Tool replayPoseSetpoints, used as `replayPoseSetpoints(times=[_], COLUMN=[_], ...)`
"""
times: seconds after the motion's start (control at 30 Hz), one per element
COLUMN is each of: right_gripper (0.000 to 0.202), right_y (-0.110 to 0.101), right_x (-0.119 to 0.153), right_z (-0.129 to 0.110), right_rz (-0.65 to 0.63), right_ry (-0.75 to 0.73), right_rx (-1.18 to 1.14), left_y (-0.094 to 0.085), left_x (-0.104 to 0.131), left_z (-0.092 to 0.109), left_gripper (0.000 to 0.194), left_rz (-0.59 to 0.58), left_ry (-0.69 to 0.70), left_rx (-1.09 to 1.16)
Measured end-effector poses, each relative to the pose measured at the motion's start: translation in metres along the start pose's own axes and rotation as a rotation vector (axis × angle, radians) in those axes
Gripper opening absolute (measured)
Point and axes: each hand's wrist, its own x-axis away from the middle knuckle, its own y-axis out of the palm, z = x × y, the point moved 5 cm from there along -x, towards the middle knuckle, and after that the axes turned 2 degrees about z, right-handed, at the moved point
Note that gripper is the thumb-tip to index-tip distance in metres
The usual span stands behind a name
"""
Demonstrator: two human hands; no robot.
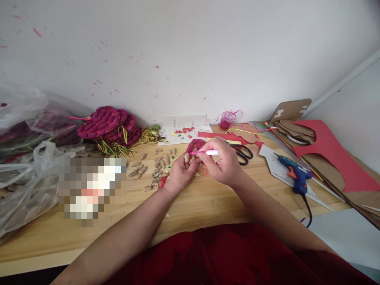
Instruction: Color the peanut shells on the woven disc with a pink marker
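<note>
Currently, the left hand [183, 175] has its thumb and fingers closed on the near edge of a small round peanut piece [196, 145], partly coloured magenta, held low at the middle of the table [192, 211]. The right hand [223, 161] pinches a white-handled brush [212, 152] between thumb and fingers, its pink tip at the piece. Loose peanuts [160, 163] lie to the left of the left hand, and black-handled scissors [246, 153] lie just right of the right hand. On the far side, a cup [227, 120] of pink paint stands by the wall [190, 59], right of a white sheet [169, 136] with small red stars [184, 130]. Far left is a stack of magenta rounds [108, 122]; to the right, a blue glue gun [299, 180] lies near red paper [329, 148].
</note>
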Motion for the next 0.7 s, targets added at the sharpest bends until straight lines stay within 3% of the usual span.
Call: replayPoseSetpoints(times=[0.27,0.7], right_gripper=[0.010,0.009], right_y=[-0.001,-0.002], right_x=[0.000,0.002], right_z=[-0.005,0.007], right_rz=[0.033,0.072], right_ry=[-0.051,0.055], right_rx=[0.035,-0.034], left_y=[0.001,0.000], left_x=[0.000,-0.001], left_z=[0.000,-0.009], left_gripper=[0.034,0.030], left_rz=[-0.010,-0.024], left_ry=[0.010,-0.046], left_rx=[0.032,0.064])
